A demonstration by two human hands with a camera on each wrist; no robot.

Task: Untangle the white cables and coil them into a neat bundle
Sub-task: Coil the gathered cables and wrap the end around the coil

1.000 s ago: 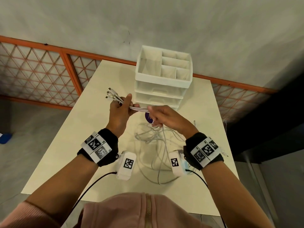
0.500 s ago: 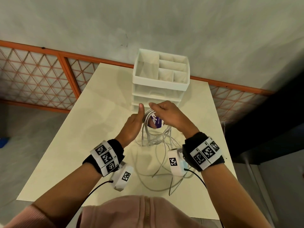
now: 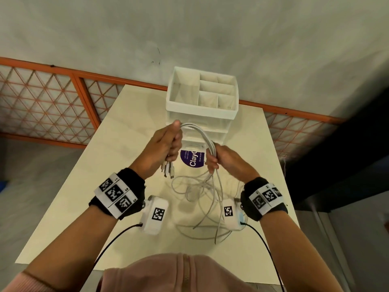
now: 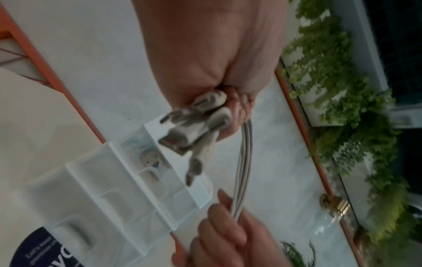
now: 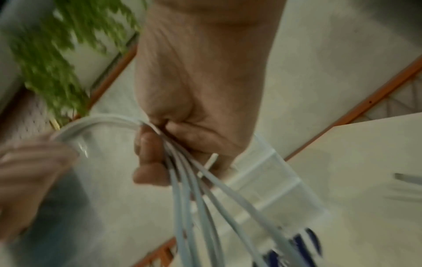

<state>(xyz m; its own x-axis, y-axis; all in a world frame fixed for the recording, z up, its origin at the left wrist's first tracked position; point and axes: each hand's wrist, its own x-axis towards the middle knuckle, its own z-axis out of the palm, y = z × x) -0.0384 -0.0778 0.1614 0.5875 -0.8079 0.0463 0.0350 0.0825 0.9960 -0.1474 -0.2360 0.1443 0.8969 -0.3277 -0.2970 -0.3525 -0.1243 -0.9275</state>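
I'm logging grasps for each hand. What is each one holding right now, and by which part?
Both grip the bunch of white cables: left hand just behind the plug ends, right hand farther along the cords.

You see thin white cables (image 3: 203,134) arching above the cream table (image 3: 88,186), plug ends bunched, tails pooled loosely on it.

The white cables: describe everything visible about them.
The white cables are several thin, smooth, plastic-looking cords bunched together. The left hand grips the bunch near its plugs, which hang below the fist with metal tips. From there the cords arch over to the right hand, which grips them, then spread and drop in loose, crossing loops onto the table.
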